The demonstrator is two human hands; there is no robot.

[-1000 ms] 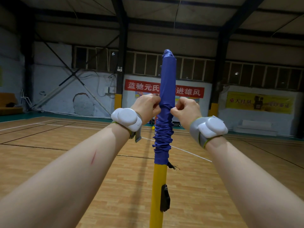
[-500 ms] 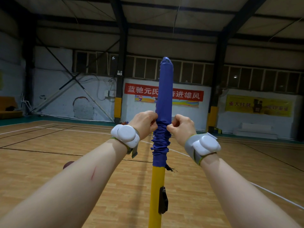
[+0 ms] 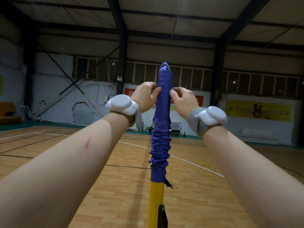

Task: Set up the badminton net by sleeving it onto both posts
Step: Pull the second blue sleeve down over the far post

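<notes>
A yellow post stands upright right in front of me. A blue fabric net sleeve covers its upper part, smooth near the top and bunched in folds lower down. Frayed dark threads hang at the sleeve's lower edge. My left hand pinches the sleeve's left side high up, near the top. At the same height my right hand pinches its right side. Both wrists carry white devices on bands. The net's mesh is not in view.
A black fitting sits on the post below the sleeve. Wooden court floor with painted lines spreads all around. Far back along the wall stand a chair, small cans and a cone.
Both hands have moved up the sleeve from its middle to near its top. More of the sleeve below them now lies bunched.
</notes>
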